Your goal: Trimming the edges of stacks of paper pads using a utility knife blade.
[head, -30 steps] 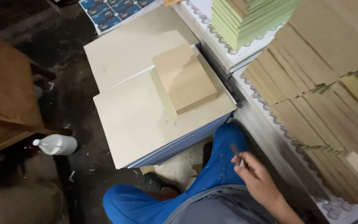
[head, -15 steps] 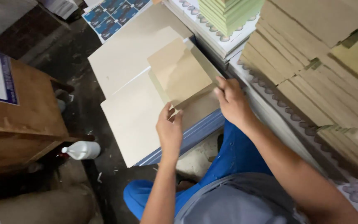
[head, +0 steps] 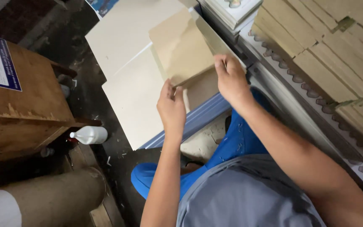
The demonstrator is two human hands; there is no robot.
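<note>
Over the pale boards (head: 135,96) stacked on a low blue-edged desk (head: 202,115), both hands are lifting the top tan card sheet (head: 181,46) off a small pile: left hand (head: 171,107) pinches its near corner with fingers closed, right hand (head: 232,80) grips the right edge, so the sheet looks just picked up and not yet set anywhere, with more tan sheets left beneath. Around: dark dirty floor (head: 85,96), white bottle (head: 90,135), wooden box (head: 26,105), cardboard roll (head: 51,197), and tan stacks (head: 328,54) on the right.
</note>
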